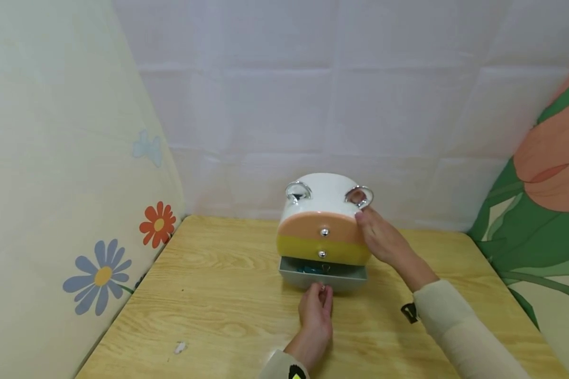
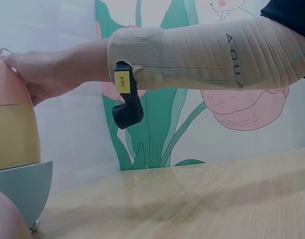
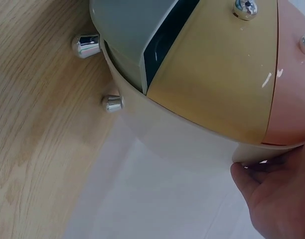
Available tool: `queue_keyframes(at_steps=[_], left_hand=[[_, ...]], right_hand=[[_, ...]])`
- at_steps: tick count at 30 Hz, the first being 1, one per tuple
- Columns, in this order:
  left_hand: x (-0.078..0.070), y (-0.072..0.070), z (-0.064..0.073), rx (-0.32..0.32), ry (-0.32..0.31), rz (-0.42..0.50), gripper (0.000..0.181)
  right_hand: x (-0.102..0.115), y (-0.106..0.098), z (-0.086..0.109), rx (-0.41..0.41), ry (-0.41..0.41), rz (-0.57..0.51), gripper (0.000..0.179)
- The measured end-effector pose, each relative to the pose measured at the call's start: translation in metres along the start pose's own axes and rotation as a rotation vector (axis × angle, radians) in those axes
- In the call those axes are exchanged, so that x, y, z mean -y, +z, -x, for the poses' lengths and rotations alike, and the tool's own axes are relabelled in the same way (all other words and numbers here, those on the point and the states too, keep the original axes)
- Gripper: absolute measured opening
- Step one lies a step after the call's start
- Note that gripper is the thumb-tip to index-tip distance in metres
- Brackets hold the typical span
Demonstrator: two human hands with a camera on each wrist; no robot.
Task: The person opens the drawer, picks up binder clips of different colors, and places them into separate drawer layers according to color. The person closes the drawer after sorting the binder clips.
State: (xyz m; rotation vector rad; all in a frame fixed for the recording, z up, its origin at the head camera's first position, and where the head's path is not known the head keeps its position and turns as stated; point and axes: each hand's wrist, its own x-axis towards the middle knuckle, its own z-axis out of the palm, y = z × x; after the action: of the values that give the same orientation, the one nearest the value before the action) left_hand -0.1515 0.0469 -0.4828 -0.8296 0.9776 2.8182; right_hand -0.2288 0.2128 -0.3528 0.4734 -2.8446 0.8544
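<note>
A small rounded drawer box (image 1: 320, 192) with a white shell and two silver ear-like loops stands on the table. Its front has an orange drawer (image 1: 298, 226), a yellow drawer (image 1: 298, 250) and a grey bottom drawer (image 1: 294, 276). The grey drawer is pulled out, showing dark blue-green items (image 1: 309, 270) and a small metal wire loop inside. My left hand (image 1: 315, 316) pinches the grey drawer's knob, mostly hidden by the fingertips. My right hand (image 1: 384, 237) grips the box's upper right side below the loop (image 1: 367, 197), thumb near the orange drawer's edge.
The box stands on a wood-grain table (image 1: 208, 295), raised on short silver feet (image 3: 112, 103). Behind it hangs a pale creased cloth (image 1: 275, 105). Flower-printed cloths (image 1: 42, 184) flank the table. A small white mark (image 1: 180, 347) shows on the tabletop at front left.
</note>
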Motion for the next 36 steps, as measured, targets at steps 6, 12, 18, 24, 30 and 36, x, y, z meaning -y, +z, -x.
queue_keyframes(at_steps=[6, 12, 18, 24, 30, 36], left_hand=[[-0.001, -0.001, -0.004, -0.015, -0.044, -0.003, 0.042], [-0.002, 0.001, -0.008, -0.001, -0.027, 0.008, 0.035], [-0.002, 0.003, -0.011, -0.003, -0.017, 0.023, 0.028], [-0.003, 0.005, -0.014, 0.003, -0.021, 0.029, 0.026], [-0.004, 0.007, -0.017, 0.04, -0.003, 0.037, 0.021], [-0.005, 0.008, -0.02, 0.04, -0.017, 0.05, 0.028]], right_hand=[[-0.001, 0.003, -0.001, -0.022, -0.007, -0.005, 0.066], [-0.004, 0.005, -0.001, -0.04, -0.031, -0.007, 0.064], [-0.004, 0.004, 0.0, -0.029, -0.021, 0.0, 0.065], [-0.003, 0.004, 0.001, -0.027, -0.017, 0.003, 0.064], [-0.006, 0.005, 0.001, -0.039, -0.032, -0.001, 0.063], [-0.006, 0.006, 0.001, -0.044, -0.05, 0.003, 0.061]])
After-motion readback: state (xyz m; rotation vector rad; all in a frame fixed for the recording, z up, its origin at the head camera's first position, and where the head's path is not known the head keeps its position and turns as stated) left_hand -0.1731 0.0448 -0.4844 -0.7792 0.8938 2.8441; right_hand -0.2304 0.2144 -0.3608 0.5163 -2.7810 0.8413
